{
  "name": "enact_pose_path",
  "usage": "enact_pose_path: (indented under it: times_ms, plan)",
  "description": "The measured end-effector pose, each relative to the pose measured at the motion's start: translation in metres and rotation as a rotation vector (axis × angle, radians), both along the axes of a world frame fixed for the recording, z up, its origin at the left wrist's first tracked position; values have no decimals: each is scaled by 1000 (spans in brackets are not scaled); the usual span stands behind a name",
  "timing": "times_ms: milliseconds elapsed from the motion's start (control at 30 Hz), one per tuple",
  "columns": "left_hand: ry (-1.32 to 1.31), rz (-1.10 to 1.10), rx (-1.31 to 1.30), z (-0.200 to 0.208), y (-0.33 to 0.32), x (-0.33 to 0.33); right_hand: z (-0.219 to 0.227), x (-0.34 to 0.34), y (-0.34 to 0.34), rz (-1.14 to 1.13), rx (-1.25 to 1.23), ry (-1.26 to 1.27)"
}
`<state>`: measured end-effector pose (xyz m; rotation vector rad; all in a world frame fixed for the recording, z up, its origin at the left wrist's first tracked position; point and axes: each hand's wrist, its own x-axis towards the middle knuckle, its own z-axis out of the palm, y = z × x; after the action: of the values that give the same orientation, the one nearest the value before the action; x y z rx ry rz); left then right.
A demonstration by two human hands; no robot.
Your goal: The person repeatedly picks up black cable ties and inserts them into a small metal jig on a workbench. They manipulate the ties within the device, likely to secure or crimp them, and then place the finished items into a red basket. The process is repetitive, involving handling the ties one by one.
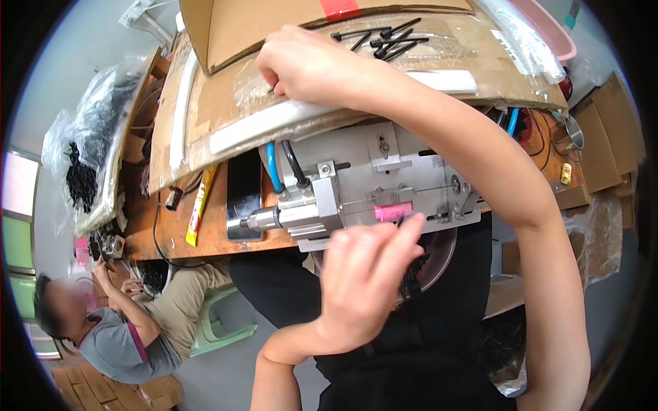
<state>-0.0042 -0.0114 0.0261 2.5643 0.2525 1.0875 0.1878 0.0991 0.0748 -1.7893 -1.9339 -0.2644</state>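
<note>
Head view, left hand (363,274): raised before the metal fixture (384,181), fingertips at its pink block (393,212), grip pinched there; what it holds cannot be told.
Head view, right hand (308,65): reaches across onto the cardboard sheet (226,103), grip curled on a small black piece; loose black pins (384,40) lie just beyond it.
Surroundings: wooden table (212,236); a seated person (123,322) lower left.
</note>
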Motion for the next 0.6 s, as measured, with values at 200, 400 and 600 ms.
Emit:
enact_pose_path:
  times_ms: [200, 400, 600]
  plan:
    - [-82, 174, 120, 42, 103, 49, 17, 32, -78, -205, 138, 241]
    - [122, -85, 208, 39, 180, 143, 6, 80, -148, -415, 265, 166]
    - [-37, 36, 171, 52, 171, 104, 0, 76, -162, -208, 334, 678]
